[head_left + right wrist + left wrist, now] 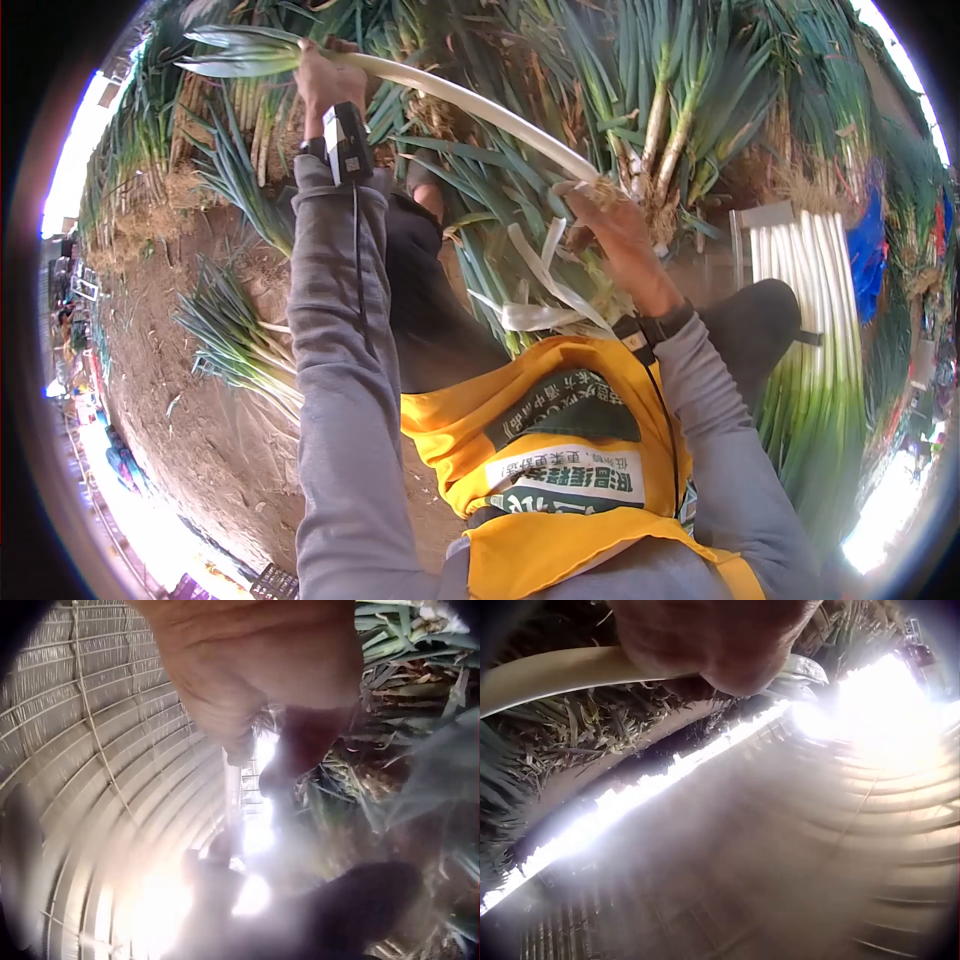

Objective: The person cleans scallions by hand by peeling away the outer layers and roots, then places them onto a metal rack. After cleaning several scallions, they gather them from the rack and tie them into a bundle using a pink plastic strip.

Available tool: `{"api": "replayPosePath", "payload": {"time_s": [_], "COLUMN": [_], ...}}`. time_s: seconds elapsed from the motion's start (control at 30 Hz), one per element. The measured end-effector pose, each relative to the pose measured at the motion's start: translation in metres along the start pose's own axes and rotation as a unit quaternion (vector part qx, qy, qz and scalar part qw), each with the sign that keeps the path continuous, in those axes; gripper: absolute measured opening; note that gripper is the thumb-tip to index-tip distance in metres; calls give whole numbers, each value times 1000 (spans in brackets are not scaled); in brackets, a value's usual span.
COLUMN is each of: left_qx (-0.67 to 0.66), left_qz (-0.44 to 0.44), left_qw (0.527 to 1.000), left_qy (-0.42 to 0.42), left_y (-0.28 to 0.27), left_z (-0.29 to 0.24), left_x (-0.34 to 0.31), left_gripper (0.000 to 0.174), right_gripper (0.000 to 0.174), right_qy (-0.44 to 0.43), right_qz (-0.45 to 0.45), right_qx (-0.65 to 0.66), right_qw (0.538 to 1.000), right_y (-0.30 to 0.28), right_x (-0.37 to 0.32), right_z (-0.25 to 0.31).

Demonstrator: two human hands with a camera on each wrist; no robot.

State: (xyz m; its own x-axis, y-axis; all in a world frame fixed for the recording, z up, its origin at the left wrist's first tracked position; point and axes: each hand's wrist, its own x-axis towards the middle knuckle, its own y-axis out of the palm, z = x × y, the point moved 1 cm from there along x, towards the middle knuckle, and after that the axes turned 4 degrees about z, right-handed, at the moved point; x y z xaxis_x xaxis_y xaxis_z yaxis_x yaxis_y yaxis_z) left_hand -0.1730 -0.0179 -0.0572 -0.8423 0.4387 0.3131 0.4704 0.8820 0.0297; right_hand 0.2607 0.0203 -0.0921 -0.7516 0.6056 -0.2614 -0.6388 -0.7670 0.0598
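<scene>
A long green onion (pixel 480 108) stretches between my two hands, its white stalk bowed. My left hand (pixel 325 82) grips it just below the green leaves, which stick out to the left. At the root end, my right hand (pixel 622 240) pinches the onion near its stringy roots (pixel 605 190). In the left wrist view, the pale stalk (pixel 562 679) runs out from under the left hand (pixel 712 637). The right wrist view has the right hand (pixel 262 667) curled at the onion's end, with a strip of stalk (pixel 232 784) showing beyond the fingers.
Trimmed green onions (pixel 810 260) lie in a neat row at the right, beside blue plastic (pixel 866 255). Untrimmed bunches (pixel 680 90) with roots lean along the back. A smaller bunch (pixel 235 335) lies on the dirt floor (pixel 170 440). White strips (pixel 545 270) lie near the lap.
</scene>
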Motion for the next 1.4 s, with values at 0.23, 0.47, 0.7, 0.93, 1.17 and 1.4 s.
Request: {"api": "replayPosePath", "payload": {"time_s": [0.23, 0.47, 0.7, 0.93, 1.17, 1.4], "left_qx": [-372, -397, -358, -550, -517, -499], "left_qz": [-68, -177, -106, -9, 160, 366], "left_qw": [907, 879, 919, 826, 835, 757], "left_qy": [-185, -198, -126, -123, -98, -210], "left_y": [6, 28, 25, 84, 136, 189], "left_z": [22, 33, 24, -49, -104, -127], "left_x": [9, 8, 5, -41, -98, -193], "left_gripper": [29, 36, 40, 35, 32, 40], "right_gripper": [30, 41, 28, 54, 36, 22], "right_qy": [-72, 29, -123, -323, -191, -268], "right_qz": [6, 43, -115, -28, -23, -44], "right_qx": [116, -88, 369, -557, 330, 338], "right_qw": [991, 995, 914, 764, 924, 901], "right_y": [8, -3, -84, -19, -7, -13], "right_x": [-26, -121, -136, -41, 54, 46], "right_z": [31, 64, 30, 26, 103, 143]}}
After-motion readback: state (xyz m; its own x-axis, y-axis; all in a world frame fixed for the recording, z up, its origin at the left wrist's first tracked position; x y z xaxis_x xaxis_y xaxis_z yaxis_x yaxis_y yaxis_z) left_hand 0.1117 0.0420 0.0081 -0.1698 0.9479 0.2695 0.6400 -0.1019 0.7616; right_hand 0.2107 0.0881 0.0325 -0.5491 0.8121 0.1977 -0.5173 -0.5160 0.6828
